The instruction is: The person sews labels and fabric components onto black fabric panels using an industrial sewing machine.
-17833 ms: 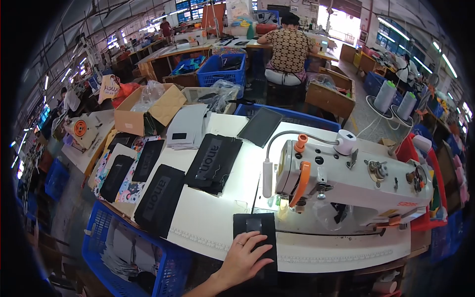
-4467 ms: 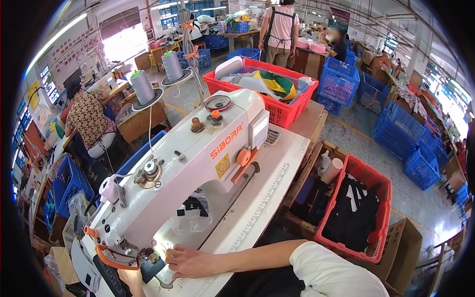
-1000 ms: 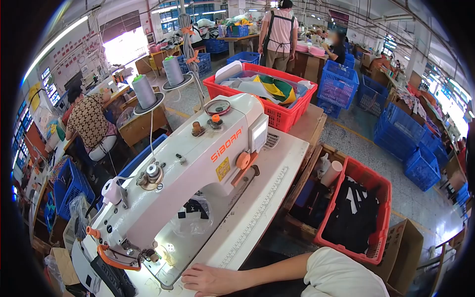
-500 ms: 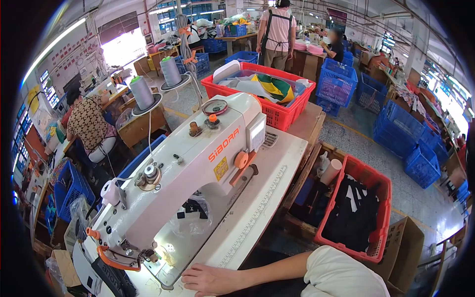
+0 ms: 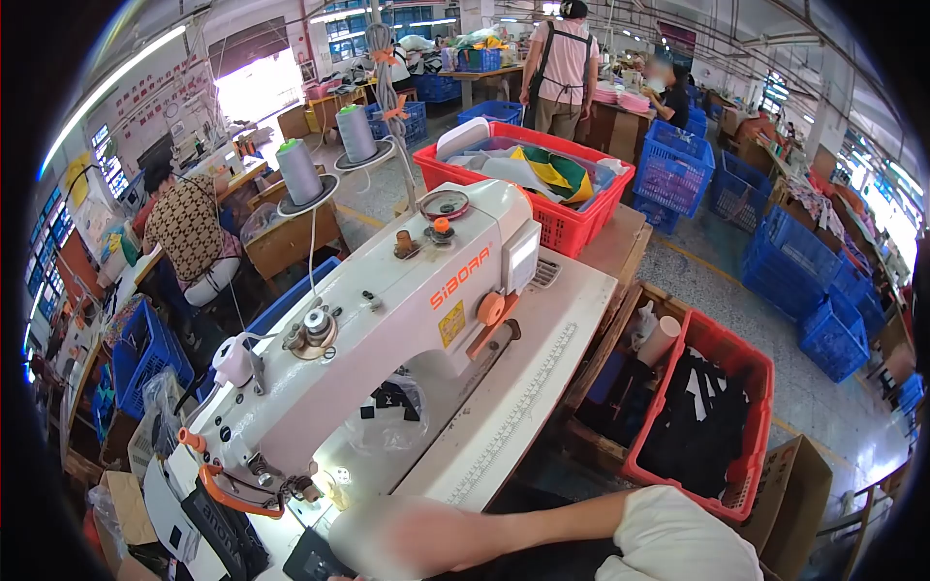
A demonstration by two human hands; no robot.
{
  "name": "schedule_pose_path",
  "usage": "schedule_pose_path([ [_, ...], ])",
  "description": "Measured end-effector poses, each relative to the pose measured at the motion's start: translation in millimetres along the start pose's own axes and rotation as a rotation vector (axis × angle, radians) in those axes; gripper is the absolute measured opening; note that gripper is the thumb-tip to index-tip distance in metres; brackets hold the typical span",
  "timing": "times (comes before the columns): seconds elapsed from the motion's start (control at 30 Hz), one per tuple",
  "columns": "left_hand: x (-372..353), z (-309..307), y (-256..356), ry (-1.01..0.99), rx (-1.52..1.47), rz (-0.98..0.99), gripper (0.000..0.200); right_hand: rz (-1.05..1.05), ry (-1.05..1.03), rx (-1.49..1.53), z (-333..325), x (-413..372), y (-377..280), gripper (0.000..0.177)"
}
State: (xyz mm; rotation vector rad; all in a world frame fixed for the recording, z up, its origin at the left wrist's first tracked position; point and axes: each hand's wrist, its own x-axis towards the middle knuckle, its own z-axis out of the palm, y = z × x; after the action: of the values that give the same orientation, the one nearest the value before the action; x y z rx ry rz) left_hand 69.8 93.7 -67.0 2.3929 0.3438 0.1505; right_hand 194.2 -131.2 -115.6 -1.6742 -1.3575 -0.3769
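Observation:
My right hand (image 5: 412, 535) is smeared by motion at the lower edge, in front of the sewing machine's needle area, so its fingers do not show clearly. Close beside it lies a dark fabric piece (image 5: 315, 557) on the machine bed; whether the hand grips it I cannot tell. The white sewing machine (image 5: 387, 320) stands across the middle, its lamp lighting the needle end. Left of the needle, a black piece with white lettering (image 5: 221, 533) rests on the table. My left hand is out of the picture.
A red crate (image 5: 697, 416) of black pieces stands right of the table, beside a cardboard box (image 5: 790, 504). Behind the machine is another red crate (image 5: 572, 228). Thread cones (image 5: 300, 172) rise at the back left. A clear plastic bag (image 5: 387, 421) lies under the machine arm. Other people work farther off.
My right hand, earlier resting flat on the table edge, is now blurred and slightly lower. A dark fabric piece has appeared at its left. The whole view has shifted a little.

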Motion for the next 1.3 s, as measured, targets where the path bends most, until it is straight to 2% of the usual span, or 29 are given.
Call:
schedule_pose_path([
  [0.07, 7.9, 7.8, 8.8, -0.006, -0.073, 0.114, 0.018, 0.053, 0.077, -0.195, -44.7, -24.0, 7.0, 0.026],
  [0.1, 11.0, 4.4, 8.4, -0.011, -0.08, 0.115, 0.018, 0.163, 0.047, -0.303, -69.0, -46.2, 20.6, 0.024],
  [0.13, 15.1, -4.4, 5.1, -0.017, -0.141, 0.002, 0.017, 0.498, -0.103, -0.369, -116.4, -48.4, 12.3, 0.021],
  [0.17, 21.9, -11.5, -0.8, -0.024, -0.201, -0.113, 0.017, 0.775, -0.173, -0.568, -151.3, -65.3, 15.5, 0.022],
  [0.2, 34.3, -17.0, -12.7, 0.158, -0.083, -0.035, 0.017, 0.513, 0.328, -0.78, -169.2, -95.1, 21.5, 0.019],
  [0.23, 48.6, -24.3, -27.2, 0.34, 0.04, 0.041, 0.017, 0.645, 0.597, -0.768, -186.8, -129.9, 30.8, 0.015],
  [0.27, 67.0, -32.7, -31.9, 0.545, 0.239, 0.208, 0.018, 0.736, 0.771, -0.85, -208.0, -161.8, 37.6, 0.01],
  [0.3, 83.1, -43.0, -44.0, 0.637, 0.468, 0.279, 0.019, 0.978, 0.978, -0.762, -226.5, -203.9, 39.7, 0.009],
  [0.33, 100.7, -52.1, -56.6, 0.727, 0.697, 0.353, 0.021, 0.981, 1.111, -0.895, -242.0, -259.1, 49.9, 0.013],
  [0.37, 115.3, -55.3, -78.4, 0.728, 0.693, 0.36, 0.021, 0.979, 1.245, -1.031, -252.2, -320.3, 59.4, 0.018],
  [0.43, 135.0, -46.9, -142.2, 0.673, 0.679, 0.136, 0.04, 1.442, 1.126, -1.49, -244.5, -438.1, 56.7, 0.035],
  [0.47, 140.0, -43.1, -162.3, 0.642, 0.674, 0.021, 0.05, 1.816, 1.03, -1.434, -232.4, -459.5, 43.5, 0.046],
  [0.5, 142.1, -40.8, -171.5, 0.645, 0.675, 0.021, 0.05, 2.18, 0.899, -1.338, -221.0, -479.5, 35.3, 0.057],
  [0.57, 141.5, -41.0, -186.6, 0.521, 0.534, 0.062, 0.05, 2.486, 0.721, -1.061, -192.8, -511.0, 22.8, 0.071],
  [0.6, 139.4, -43.5, -187.6, 0.457, 0.466, 0.08, 0.051, 2.491, 0.709, -1.053, -186.6, -505.0, 22.0, 0.071],
  [0.7, 139.0, -46.5, -175.2, 0.473, 0.346, -0.042, 0.048, 2.369, 0.186, -1.119, -170.2, -479.0, 8.7, 0.074],
  [0.73, 140.9, -46.6, -171.5, 0.485, 0.277, -0.099, 0.046, 2.372, 0.189, -1.117, -172.0, -478.2, 8.7, 0.074],
  [0.87, 140.9, -49.3, -176.1, 0.475, 0.056, -0.104, 0.042, 2.383, 0.318, -1.066, -180.3, -482.9, 13.0, 0.072],
  [1.0, 135.4, -45.9, -167.0, 0.476, 0.156, -0.074, 0.038, 2.386, 0.394, -1.002, -183.1, -508.3, 21.3, 0.069],
  [1.1, 138.0, -45.2, -177.0, 0.459, 0.274, -0.02, 0.038, 2.433, 0.453, -0.761, -191.4, -503.2, 17.1, 0.069],
  [1.13, 138.1, -44.8, -179.1, 0.45, 0.333, 0.008, 0.038, 2.43, 0.452, -0.763, -189.3, -498.1, 16.9, 0.069],
  [1.23, 136.0, -42.1, -167.0, 0.536, 0.358, 0.087, 0.039, 2.363, 0.295, -1.345, -171.2, -449.6, 14.0, 0.07],
  [1.3, 134.5, -39.7, -143.8, 0.579, 0.37, 0.128, 0.04, 2.397, 0.3, -1.276, -176.6, -447.1, 12.4, 0.066],
])
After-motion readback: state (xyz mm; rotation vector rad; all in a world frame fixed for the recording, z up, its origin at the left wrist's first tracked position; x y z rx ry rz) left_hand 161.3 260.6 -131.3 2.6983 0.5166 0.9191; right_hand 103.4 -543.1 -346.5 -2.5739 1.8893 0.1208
